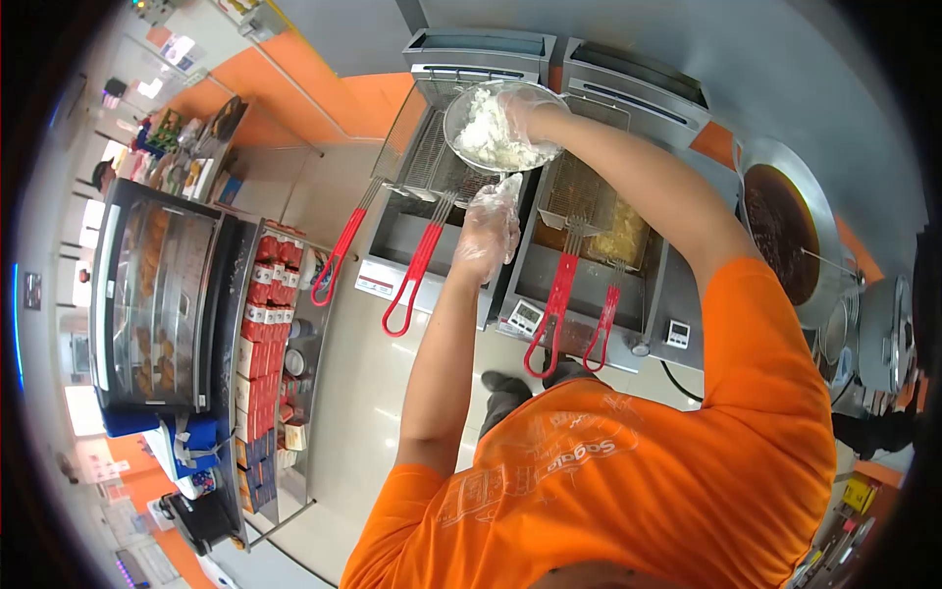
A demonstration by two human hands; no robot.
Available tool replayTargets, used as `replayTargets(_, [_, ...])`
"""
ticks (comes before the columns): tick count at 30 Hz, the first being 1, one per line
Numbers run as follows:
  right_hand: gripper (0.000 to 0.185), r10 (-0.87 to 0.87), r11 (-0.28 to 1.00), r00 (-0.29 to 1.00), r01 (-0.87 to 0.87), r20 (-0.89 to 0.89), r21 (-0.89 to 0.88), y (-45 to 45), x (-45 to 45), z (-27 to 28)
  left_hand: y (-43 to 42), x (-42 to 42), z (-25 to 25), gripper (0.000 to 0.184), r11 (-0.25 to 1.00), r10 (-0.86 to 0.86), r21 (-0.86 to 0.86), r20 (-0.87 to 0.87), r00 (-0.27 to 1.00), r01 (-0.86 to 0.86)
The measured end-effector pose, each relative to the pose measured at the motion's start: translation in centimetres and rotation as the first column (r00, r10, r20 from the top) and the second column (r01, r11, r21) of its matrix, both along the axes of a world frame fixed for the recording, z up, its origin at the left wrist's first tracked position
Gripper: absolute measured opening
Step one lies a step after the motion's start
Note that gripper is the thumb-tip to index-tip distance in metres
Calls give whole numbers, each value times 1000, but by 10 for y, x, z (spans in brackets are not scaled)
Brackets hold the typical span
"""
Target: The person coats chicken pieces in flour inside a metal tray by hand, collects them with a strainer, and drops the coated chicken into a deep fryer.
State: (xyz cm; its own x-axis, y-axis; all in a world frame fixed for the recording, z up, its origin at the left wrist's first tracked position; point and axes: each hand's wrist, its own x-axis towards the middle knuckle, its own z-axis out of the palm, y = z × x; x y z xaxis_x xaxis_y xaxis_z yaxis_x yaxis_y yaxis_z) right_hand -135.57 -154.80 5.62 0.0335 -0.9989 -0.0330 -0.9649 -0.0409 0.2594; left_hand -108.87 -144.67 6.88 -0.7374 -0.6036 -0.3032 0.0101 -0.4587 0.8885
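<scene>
A round bowl point(481, 137) of white, floury clumps is held over the fryers. My right hand point(530, 113), in a clear plastic glove, grips its right side, with the fingers partly lost in the white contents. Just below the bowl's near edge is my left hand point(488, 231), gloved too and smeared with white. Its fingers are curled, with a white-coated tip pointing up at the bowl; what they hold, if anything, is hidden. Fry baskets with red handles point(559, 294) sit in the fryers around both hands. Yellow pieces point(620, 236) lie in oil in the right fryer.
A wide pan of dark brown sauce point(780, 231) stands at the right. Small timers point(677, 334) sit on the fryer fronts. To the left are a glass display warmer point(157, 304) and a shelf with red boxes point(260, 363). Another person's dark sleeve point(873, 432) shows far right.
</scene>
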Motion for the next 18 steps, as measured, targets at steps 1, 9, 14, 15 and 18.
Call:
replayTargets(1, [24,-62,998,994,63,87,-15,-6,-10,-4,-4,-6,-4,18,1000,11,22,29,1000,-12])
replayTargets(9, [29,82,935,965,13,-251,355,24,-45,68,-9,-36,-15,20,999,-43,-1,38,998,43])
replayTargets(14, [26,-150,981,988,143,47,131,58,-71,75,-9,-55,-21,18,999,-14,33,8,1000,14])
replayTargets(15, [26,-202,978,960,186,194,96,60,-77,70,-10,-57,-23,17,999,-9,38,23,1000,8])
replayTargets(18, [27,-197,912,-71,354,978,209,54,-100,46,-15,-63,-35,16,997,35,65,52,998,-38])
